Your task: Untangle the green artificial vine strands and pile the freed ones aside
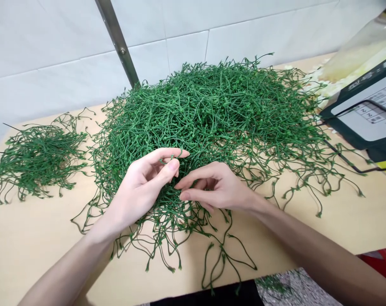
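Note:
A large tangled heap of thin green plastic stems [193, 106] with small forked tips lies before me. Over its front edge, my left hand [148, 182] has thumb and index finger closed on a thin green stem [171, 158]. Just to the right is my right hand [217, 187], its fingers curled and its thumb close to the index finger. Whether anything is between those fingertips I cannot make out. A branched green stem [223, 246] lies on the table below the right hand, near the front edge.
A smaller bunch of green stems [41, 159] lies on the wooden table [30, 238] at the left. At the right stand a dark-labelled container [371, 102] and a bent black wire [342, 159], with white petal-like pieces [323, 80] behind. A metal post [119, 44] stands against the tiled wall.

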A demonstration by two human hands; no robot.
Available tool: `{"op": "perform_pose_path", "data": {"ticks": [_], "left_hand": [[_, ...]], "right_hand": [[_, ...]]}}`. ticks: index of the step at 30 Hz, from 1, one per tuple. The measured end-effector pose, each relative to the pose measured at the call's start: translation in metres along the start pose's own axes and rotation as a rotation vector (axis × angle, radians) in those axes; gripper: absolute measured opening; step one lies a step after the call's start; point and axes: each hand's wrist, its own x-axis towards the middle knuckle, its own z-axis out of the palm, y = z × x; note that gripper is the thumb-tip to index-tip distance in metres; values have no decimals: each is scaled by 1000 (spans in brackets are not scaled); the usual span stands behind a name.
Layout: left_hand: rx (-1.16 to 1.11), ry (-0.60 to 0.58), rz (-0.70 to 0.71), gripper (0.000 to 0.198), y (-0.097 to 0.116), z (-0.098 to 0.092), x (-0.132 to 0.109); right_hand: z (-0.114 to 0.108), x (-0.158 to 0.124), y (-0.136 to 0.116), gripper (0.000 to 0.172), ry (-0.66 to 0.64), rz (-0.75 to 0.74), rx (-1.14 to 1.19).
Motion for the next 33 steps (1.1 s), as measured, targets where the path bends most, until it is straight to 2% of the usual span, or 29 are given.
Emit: {"op": "perform_pose_path", "data": {"ticks": [5, 10, 16, 21, 24, 28, 31, 33], "left_hand": [[133, -37, 8, 26, 7, -6, -3], [254, -93, 74, 38, 4, -10, -4], [154, -194, -49, 47, 1, -10, -4], [115, -215, -80, 46, 5, -9, -6], [94, -216, -63, 44, 8, -10, -7], [96, -246, -75, 42, 11, -11, -7], [113, -265, -86, 40, 12, -11, -5], [132, -271, -95, 40, 12, -10, -5]], "right_hand": [[-6, 1, -3, 14, 0, -19, -8], [-8, 2, -3, 12, 61, -76, -44], [-9, 1, -4, 15, 26, -28, -12], [-11, 2, -6, 10, 3, -192, -80], [-12, 1, -7, 9, -31, -198, -87], [-13, 1, -8, 9, -10, -241, -121], [-14, 0, -9, 7, -8, -206, -113], [-15, 0, -9, 12, -14, -138, -90]]}}
